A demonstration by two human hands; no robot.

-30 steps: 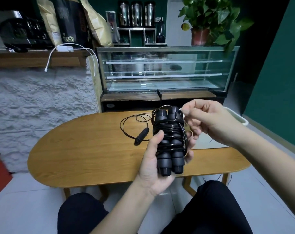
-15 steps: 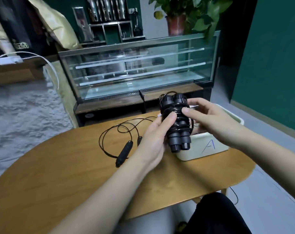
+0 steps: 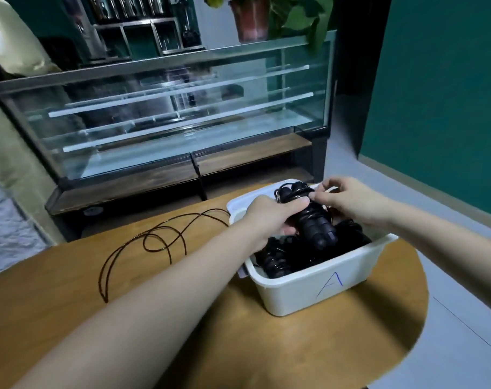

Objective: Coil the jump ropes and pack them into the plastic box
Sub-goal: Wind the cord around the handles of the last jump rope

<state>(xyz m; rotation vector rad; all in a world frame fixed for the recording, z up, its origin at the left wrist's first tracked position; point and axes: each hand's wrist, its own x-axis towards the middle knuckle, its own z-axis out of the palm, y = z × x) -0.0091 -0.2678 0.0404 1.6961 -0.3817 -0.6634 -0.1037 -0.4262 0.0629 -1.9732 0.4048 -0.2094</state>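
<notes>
A coiled black jump rope [image 3: 316, 224], its cord wound around its two handles, hangs tilted over the white plastic box [image 3: 317, 284], which is marked with a blue letter A. My left hand [image 3: 272, 216] grips the bundle from the left. My right hand [image 3: 348, 200] pinches its upper end at the cord. Inside the box lie other coiled black ropes [image 3: 278, 262]. A loose black jump rope [image 3: 151, 242] sprawls in loops on the wooden table [image 3: 182, 332] to the box's left; its handles are hidden behind my left arm.
The box stands near the table's right end, close to the rounded edge. Behind the table is a glass display case [image 3: 165, 122] with a potted plant [image 3: 255, 18] on top. A green wall [image 3: 440, 94] rises at the right.
Both hands have carried the coiled rope to the right and down, from above the table to over the open box. The view has swung towards the box.
</notes>
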